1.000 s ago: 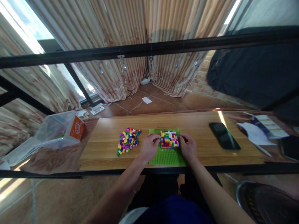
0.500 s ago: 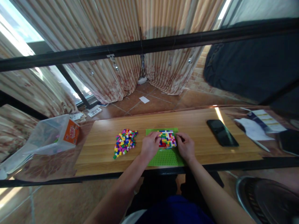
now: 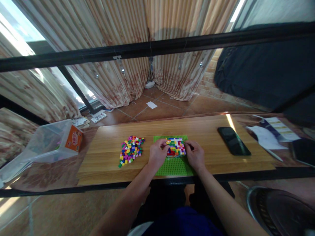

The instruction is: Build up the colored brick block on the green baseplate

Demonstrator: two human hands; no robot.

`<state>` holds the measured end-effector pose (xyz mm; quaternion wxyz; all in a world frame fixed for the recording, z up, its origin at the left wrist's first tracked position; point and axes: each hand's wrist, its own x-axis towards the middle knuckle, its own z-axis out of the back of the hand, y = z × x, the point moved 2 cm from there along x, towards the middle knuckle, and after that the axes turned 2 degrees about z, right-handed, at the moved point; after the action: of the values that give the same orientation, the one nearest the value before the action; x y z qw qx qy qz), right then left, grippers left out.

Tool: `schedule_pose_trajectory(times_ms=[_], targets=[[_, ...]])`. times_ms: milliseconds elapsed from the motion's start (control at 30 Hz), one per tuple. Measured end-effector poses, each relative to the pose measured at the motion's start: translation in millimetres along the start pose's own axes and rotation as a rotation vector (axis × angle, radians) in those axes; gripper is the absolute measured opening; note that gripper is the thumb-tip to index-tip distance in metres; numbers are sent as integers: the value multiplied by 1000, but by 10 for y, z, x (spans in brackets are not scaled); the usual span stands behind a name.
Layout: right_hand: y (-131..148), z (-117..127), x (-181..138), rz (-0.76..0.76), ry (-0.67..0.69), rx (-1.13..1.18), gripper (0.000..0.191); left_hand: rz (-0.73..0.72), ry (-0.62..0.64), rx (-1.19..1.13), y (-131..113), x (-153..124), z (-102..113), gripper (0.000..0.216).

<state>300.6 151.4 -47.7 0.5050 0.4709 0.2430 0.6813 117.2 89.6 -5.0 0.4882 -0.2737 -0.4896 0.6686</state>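
Observation:
A green studded baseplate [image 3: 173, 168] lies on the wooden tabletop before me. Small bricks in many colours form a dense block [image 3: 176, 147] on its upper part. My left hand [image 3: 157, 151] is at the block's left edge, thumb and forefinger pinched together. A speck of yellow shows by those fingertips; I cannot tell whether it is held or part of the block. On the opposite side, my right hand [image 3: 195, 154] is curled, its fingertips against the block's right edge. What it grips, if anything, is hidden. Left of the plate lies a pile of loose coloured bricks [image 3: 132, 150].
A black phone [image 3: 233, 141] rests on the right of the wooden tabletop [image 3: 108, 132]. Papers [image 3: 267, 136] lie beyond it. A clear plastic bin [image 3: 52, 141] with an orange label stands at the left. A dark metal bar [image 3: 167, 47] crosses in front of the curtains.
Both hands keep almost the same place and pose at the block's sides. The whole view has shifted very slightly; the bricks look unchanged.

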Motion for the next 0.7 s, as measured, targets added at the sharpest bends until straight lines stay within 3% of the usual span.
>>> schedule_pose_trajectory(times_ms=[300,533,700], targets=[[26,6,-4,25,-6,-2,22,179,50,-332,104,84,-44,22],[-33,-16,-11,4,18,5,23,202,57,-438,151,76,-41,12],[2,-17,-14,16,18,-11,23,196,15,-349,156,85,-32,13]])
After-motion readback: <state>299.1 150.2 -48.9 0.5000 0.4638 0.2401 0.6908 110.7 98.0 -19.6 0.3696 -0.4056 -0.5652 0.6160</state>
